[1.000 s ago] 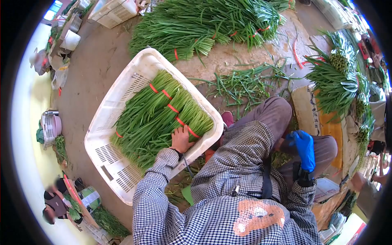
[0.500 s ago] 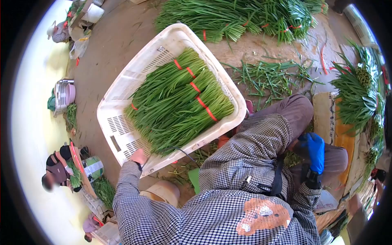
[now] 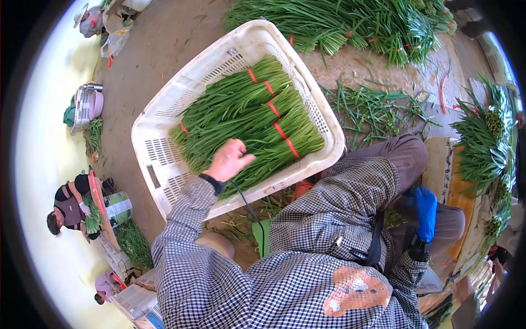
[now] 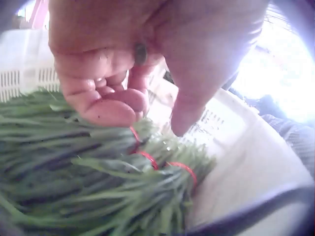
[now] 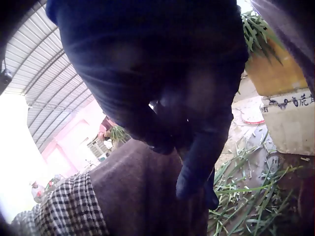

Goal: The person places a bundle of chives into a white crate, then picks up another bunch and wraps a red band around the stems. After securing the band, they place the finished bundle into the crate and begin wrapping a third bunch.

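In the head view a white plastic crate [image 3: 156, 123] holds several bundles of garlic chives [image 3: 241, 118], bound with red ties [image 3: 285, 140]. My bare left hand [image 3: 227, 159] hovers over the near side of the bundles, thumb apart and fingers loosely bent. The left wrist view shows nothing between the thumb and fingers, with chive bundles [image 4: 88, 172] and the crate wall [image 4: 246, 147] below them. My right hand [image 3: 424, 211], in a blue glove, hangs loosely beside my bent knee. Its fingers [image 5: 192, 172] droop downward in the right wrist view, with no object visible in them.
A large heap of tied chives [image 3: 329, 24] lies beyond the crate. Loose leaves [image 3: 378, 109] litter the floor on the right. More bundles [image 3: 479, 131] rest by a cardboard box [image 3: 438, 164]. A person [image 3: 71, 205] handles greens at the far left.
My left hand left the bundles, went to the crate's near left rim, then came back over the greens. The crate has shifted rightward and up in view. My right hand stays by the knee.
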Demonstrator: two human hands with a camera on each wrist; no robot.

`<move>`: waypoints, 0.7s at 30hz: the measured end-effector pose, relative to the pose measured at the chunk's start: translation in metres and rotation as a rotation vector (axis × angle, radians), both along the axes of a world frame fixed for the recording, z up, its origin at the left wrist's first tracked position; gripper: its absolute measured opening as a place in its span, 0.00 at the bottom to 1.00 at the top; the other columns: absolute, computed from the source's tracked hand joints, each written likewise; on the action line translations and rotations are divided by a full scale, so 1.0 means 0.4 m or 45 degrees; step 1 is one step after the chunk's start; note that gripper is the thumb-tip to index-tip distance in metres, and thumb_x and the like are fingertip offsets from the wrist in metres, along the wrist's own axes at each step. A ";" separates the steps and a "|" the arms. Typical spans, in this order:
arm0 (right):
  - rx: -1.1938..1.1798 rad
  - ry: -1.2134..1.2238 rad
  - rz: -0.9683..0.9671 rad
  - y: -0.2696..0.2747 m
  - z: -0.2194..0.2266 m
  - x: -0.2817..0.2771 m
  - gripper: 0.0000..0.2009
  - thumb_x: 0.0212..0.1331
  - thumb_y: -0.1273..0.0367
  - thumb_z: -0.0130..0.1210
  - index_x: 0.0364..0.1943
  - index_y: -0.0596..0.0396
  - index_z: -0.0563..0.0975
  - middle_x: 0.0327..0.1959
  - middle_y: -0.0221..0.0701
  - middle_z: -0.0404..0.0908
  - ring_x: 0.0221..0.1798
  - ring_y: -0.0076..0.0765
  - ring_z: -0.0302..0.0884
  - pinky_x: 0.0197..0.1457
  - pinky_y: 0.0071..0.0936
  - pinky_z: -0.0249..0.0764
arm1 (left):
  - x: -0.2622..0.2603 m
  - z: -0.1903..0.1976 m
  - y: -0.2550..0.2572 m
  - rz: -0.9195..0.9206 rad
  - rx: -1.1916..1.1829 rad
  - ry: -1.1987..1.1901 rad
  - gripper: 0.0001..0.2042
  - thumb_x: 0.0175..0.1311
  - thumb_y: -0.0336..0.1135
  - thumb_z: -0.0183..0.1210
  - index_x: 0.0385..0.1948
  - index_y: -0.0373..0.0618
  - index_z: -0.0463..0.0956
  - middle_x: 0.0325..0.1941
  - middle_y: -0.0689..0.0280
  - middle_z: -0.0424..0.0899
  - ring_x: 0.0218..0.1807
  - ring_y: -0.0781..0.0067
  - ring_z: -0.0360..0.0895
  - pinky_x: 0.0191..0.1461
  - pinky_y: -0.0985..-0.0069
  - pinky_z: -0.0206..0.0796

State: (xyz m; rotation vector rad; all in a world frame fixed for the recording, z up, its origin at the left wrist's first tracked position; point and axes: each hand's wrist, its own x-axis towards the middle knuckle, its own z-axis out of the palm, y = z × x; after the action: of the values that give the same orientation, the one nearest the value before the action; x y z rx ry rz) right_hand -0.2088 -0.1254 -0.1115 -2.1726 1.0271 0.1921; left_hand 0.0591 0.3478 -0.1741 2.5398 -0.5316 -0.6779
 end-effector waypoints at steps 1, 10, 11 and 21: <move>0.048 -0.043 -0.036 -0.001 -0.006 -0.006 0.11 0.60 0.70 0.48 0.32 0.64 0.80 0.28 0.36 0.83 0.26 0.28 0.77 0.34 0.25 0.71 | -0.014 -0.016 -0.033 -0.119 0.114 0.163 0.15 0.50 0.43 0.64 0.28 0.41 0.73 0.27 0.58 0.75 0.29 0.59 0.75 0.35 0.63 0.68; 0.162 -0.043 -0.152 0.015 -0.027 -0.012 0.11 0.60 0.69 0.49 0.30 0.63 0.79 0.25 0.36 0.81 0.25 0.26 0.77 0.30 0.24 0.71 | -0.088 -0.310 -0.081 -0.489 0.498 0.395 0.12 0.49 0.38 0.59 0.31 0.39 0.77 0.36 0.50 0.80 0.43 0.46 0.77 0.43 0.56 0.69; 0.163 -0.046 -0.156 0.011 -0.034 -0.011 0.11 0.60 0.69 0.49 0.30 0.63 0.79 0.25 0.36 0.81 0.25 0.26 0.77 0.30 0.24 0.71 | -0.092 -0.326 -0.080 -0.499 0.535 0.399 0.12 0.49 0.39 0.59 0.31 0.40 0.77 0.38 0.50 0.80 0.44 0.47 0.77 0.45 0.57 0.70; 0.192 -0.027 -0.191 0.007 -0.040 -0.023 0.10 0.60 0.70 0.49 0.28 0.63 0.78 0.20 0.35 0.78 0.21 0.25 0.75 0.25 0.24 0.69 | -0.028 -0.104 -0.219 -0.714 0.161 0.118 0.14 0.56 0.43 0.57 0.29 0.39 0.72 0.26 0.50 0.78 0.33 0.45 0.76 0.36 0.53 0.66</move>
State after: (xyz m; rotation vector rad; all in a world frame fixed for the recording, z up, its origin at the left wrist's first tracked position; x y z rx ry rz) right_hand -0.2181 -0.1227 -0.1276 -1.9500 1.1220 0.1704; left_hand 0.0478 0.2603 -0.2156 2.4600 -1.2225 -1.0418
